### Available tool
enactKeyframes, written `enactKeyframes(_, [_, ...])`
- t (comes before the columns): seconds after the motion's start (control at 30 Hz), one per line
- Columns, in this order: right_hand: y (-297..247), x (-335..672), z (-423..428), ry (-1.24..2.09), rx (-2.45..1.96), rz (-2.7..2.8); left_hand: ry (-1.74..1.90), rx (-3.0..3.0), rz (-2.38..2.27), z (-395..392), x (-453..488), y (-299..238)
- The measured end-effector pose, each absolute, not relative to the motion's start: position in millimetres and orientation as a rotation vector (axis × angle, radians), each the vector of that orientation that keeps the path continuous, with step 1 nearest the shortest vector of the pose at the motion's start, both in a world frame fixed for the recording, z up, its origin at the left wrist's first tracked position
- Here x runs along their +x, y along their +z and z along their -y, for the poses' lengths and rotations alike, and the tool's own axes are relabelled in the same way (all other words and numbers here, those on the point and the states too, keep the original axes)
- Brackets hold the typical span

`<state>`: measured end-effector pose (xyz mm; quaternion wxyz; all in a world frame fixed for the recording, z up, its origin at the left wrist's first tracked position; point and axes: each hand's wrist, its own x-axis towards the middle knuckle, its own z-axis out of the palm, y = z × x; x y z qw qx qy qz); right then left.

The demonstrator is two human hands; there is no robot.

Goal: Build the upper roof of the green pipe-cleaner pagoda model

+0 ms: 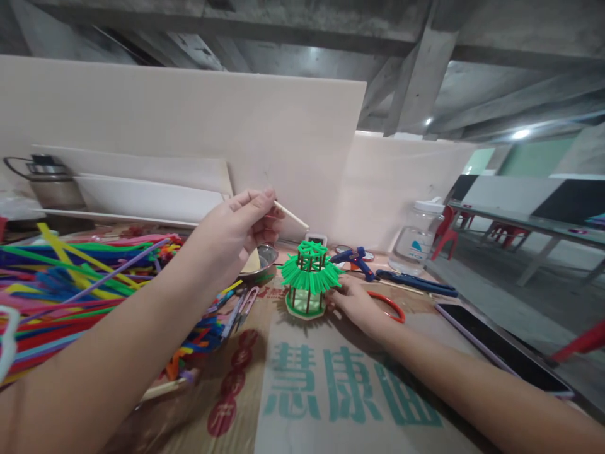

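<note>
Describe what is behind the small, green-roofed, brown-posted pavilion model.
Behind the model, a small white-framed dark object partly shows above its top; rightward lies a blue glue gun; farther back stands a pale upright board. The object's lower part is covered.

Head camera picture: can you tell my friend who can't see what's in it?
A left hand pinches a thin pale stick above a small green-roofed model, with the right hand at its side. Colorful craft stems lie to the left.

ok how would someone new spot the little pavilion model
Find the cardboard covering the table. The pavilion model stands upright on it, beside the right hand. Its fringed bright-green roof on brown posts sets it apart from the blue glue gun.
</note>
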<state>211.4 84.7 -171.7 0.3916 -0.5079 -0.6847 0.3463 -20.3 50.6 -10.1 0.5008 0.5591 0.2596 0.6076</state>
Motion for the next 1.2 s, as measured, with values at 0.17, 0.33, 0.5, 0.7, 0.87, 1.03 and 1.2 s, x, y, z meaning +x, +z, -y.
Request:
enactKeyframes(0.17, [-166.0, 211.5, -64.5, 0.954, -1.284, 1.751, 1.475, 1.437, -0.672, -59.7, -22.7, -14.6])
enactKeyframes(0.33, [-167.6, 228.1, -5.5, 0.957, -1.306, 1.762, 1.413, 1.858, -0.816, -48.6, -21.0, -17.9])
enactKeyframes(0.5, [-160.0, 232.4, 38.7, 0.904, -1.096, 1.906, 1.369, 2.025, -0.91, -22.5, -6.4, -18.6])
enactKeyframes(0.7, [-157.6, 227.1, 39.5, 0.871, -0.96, 2.013, 1.404, 2.058, -0.889, -11.7, 2.3, -20.7])
enactKeyframes(0.87, [-165.1, 227.7, 40.4, 0.852, -0.939, 2.073, 1.469, 2.085, -0.898, -11.6, -2.4, -17.8])
enactKeyframes(1.03, [-169.7, 226.5, 39.2, 0.974, -0.956, 2.042, 1.409, 2.135, -0.885, -6.0, -2.2, -15.4])
enactKeyframes(1.2, [-172.8, 223.9, 33.4, 0.914, -0.936, 2.049, 1.393, 2.124, -0.886, -9.3, 0.9, -19.9])
